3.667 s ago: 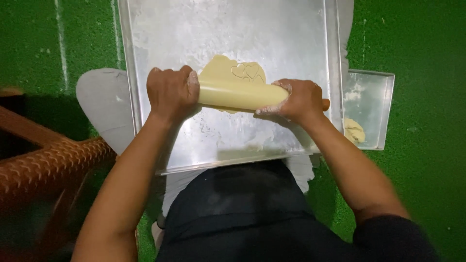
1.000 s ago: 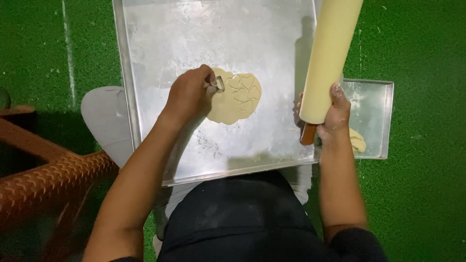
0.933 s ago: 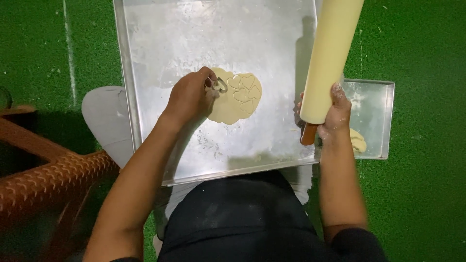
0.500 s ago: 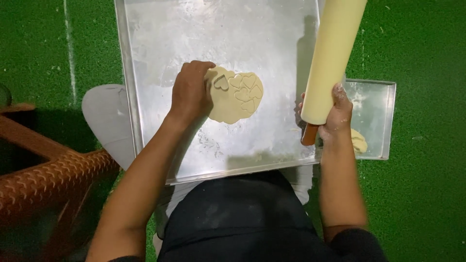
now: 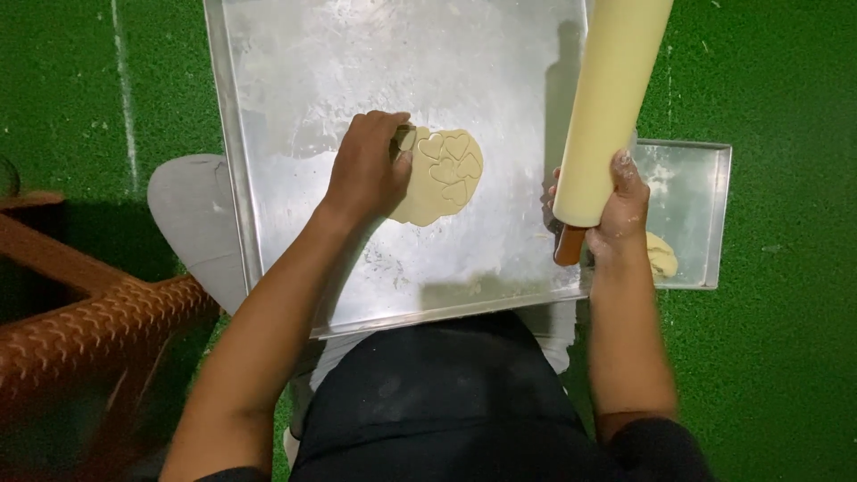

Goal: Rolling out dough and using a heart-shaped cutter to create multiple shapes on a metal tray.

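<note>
At the far left a brown wooden piece of furniture (image 5: 80,330) with a carved edge stands on the green floor (image 5: 786,375), and my grey-clad knee (image 5: 192,223) shows from under the edge of the big metal tray (image 5: 268,107). That tray lies flat across my lap, dusted with flour, its long sides running away from me. My left hand (image 5: 366,174) rests palm down on the left edge of the rolled dough (image 5: 442,178), fingers curled together over something small at the dough's upper left; I cannot tell exactly what it is, since my fingers hide most of it. The dough is a flat, pale yellow sheet lying near the middle of the big tray, a little longer up and down than across, and several heart outlines are pressed into its right half.

Further right, my right hand (image 5: 616,210) is clamped around the lower end of the rolling pin (image 5: 611,98), just above its reddish-brown handle. The pin is cream coloured and held raised off the tray, its long axis running nearly straight away from me and leaning slightly to the right at the far end, which runs out of view at the top. Behind my right hand sits a smaller metal tray (image 5: 705,214) on the floor, floury, with a lump of the same yellow dough (image 5: 662,257) in its near corner.
</note>
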